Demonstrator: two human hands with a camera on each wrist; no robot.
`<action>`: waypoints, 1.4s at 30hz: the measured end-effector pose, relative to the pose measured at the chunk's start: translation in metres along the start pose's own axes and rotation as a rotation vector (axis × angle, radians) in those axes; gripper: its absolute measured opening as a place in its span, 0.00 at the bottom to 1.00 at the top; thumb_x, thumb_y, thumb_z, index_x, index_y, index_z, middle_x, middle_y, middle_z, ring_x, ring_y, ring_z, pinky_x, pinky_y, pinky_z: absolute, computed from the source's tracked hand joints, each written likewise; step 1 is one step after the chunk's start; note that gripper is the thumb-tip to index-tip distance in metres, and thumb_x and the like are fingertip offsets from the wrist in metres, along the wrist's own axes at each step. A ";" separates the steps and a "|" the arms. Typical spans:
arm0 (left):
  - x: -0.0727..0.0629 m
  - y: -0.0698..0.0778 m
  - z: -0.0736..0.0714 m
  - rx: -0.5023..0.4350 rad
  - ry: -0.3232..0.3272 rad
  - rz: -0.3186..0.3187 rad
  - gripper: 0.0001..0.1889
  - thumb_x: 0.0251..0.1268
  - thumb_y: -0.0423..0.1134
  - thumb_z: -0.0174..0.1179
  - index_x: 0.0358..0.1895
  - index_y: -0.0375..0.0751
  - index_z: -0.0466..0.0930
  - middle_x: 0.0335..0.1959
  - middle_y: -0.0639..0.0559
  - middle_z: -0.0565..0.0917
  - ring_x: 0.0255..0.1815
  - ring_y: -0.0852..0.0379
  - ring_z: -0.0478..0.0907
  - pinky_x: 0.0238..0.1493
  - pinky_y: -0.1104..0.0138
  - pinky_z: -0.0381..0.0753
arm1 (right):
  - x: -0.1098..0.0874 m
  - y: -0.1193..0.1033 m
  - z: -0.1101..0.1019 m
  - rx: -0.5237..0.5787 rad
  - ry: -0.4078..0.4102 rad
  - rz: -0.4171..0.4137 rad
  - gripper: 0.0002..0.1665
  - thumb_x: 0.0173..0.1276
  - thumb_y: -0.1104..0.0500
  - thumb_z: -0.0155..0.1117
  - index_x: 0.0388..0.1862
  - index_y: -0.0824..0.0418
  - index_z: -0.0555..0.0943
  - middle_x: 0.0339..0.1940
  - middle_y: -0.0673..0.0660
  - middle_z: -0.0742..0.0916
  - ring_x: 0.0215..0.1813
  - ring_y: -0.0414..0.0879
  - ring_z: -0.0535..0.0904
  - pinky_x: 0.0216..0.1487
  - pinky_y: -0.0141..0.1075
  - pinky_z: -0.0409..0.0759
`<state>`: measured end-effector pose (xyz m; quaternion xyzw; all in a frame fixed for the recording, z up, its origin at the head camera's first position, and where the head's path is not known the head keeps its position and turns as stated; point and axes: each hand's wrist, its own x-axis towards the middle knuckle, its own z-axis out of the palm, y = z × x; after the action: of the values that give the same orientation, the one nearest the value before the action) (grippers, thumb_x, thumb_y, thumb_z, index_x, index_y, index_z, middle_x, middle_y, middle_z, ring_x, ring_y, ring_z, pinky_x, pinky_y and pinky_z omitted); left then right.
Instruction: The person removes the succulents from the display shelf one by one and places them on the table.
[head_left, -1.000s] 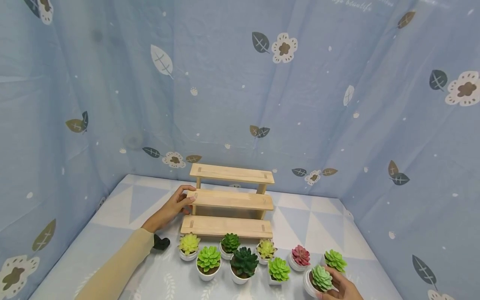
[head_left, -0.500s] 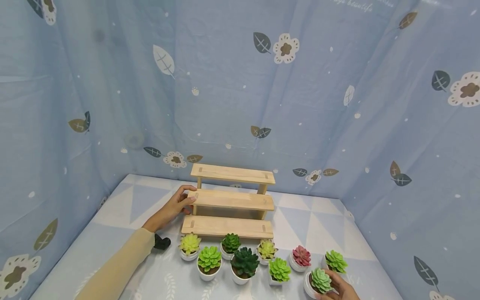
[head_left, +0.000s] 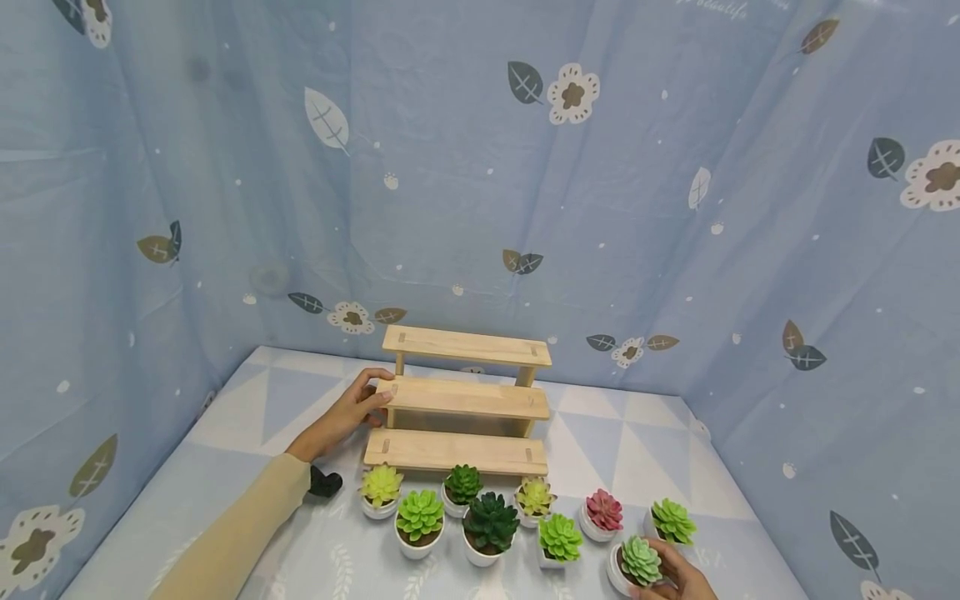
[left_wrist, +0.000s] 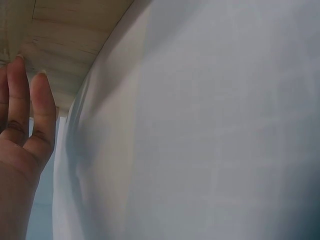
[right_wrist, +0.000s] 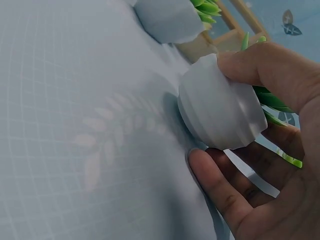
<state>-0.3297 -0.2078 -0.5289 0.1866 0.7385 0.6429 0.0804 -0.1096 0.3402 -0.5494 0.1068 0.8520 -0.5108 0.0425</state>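
Note:
In the head view, my left hand (head_left: 352, 415) holds the left end of the middle board of a three-tier wooden plant stand (head_left: 465, 398), thumb on top. The left wrist view shows its fingers (left_wrist: 44, 100) against the bare wood (left_wrist: 65, 45). At the lower right, my right hand (head_left: 678, 575) grips a pale green succulent (head_left: 641, 560) in a round white pot (right_wrist: 220, 102). The thumb lies at the pot's rim and the fingers curl round the other side; the pot is close over the cloth. A red succulent (head_left: 603, 510) and a bright green one (head_left: 672, 522) stand just beyond.
Several more potted succulents stand before the stand, including a dark green one (head_left: 491, 523) and a yellow-green one (head_left: 381, 485). A small black object (head_left: 324, 483) shows by the left sleeve. Blue patterned curtain (head_left: 450, 167) surrounds the cloth-covered table (head_left: 300, 533).
My right hand has shifted very slightly left and nearer with the pale green succulent. The left hand and the plant stand have stayed in place.

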 end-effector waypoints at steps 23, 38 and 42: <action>-0.002 0.000 0.002 0.013 -0.002 0.013 0.24 0.82 0.53 0.53 0.73 0.57 0.60 0.51 0.37 0.72 0.50 0.38 0.75 0.49 0.51 0.80 | 0.002 0.008 0.006 -0.008 0.062 0.025 0.50 0.55 0.59 0.83 0.71 0.75 0.69 0.58 0.70 0.83 0.49 0.55 0.85 0.43 0.44 0.84; -0.002 -0.001 0.001 0.010 0.004 0.013 0.23 0.82 0.52 0.52 0.73 0.58 0.60 0.51 0.37 0.72 0.50 0.38 0.75 0.49 0.51 0.80 | 0.010 0.006 0.008 -0.023 0.082 0.056 0.53 0.54 0.52 0.85 0.72 0.73 0.69 0.55 0.67 0.85 0.49 0.55 0.84 0.43 0.47 0.85; -0.003 0.000 0.000 0.027 -0.008 0.009 0.24 0.82 0.52 0.53 0.74 0.57 0.60 0.50 0.36 0.73 0.50 0.34 0.75 0.49 0.51 0.80 | 0.005 0.001 -0.002 -0.017 0.025 0.050 0.54 0.56 0.52 0.84 0.73 0.75 0.67 0.57 0.69 0.83 0.49 0.55 0.84 0.45 0.49 0.85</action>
<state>-0.3274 -0.2089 -0.5297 0.1938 0.7460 0.6324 0.0779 -0.1147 0.3429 -0.5506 0.1339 0.8537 -0.5012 0.0457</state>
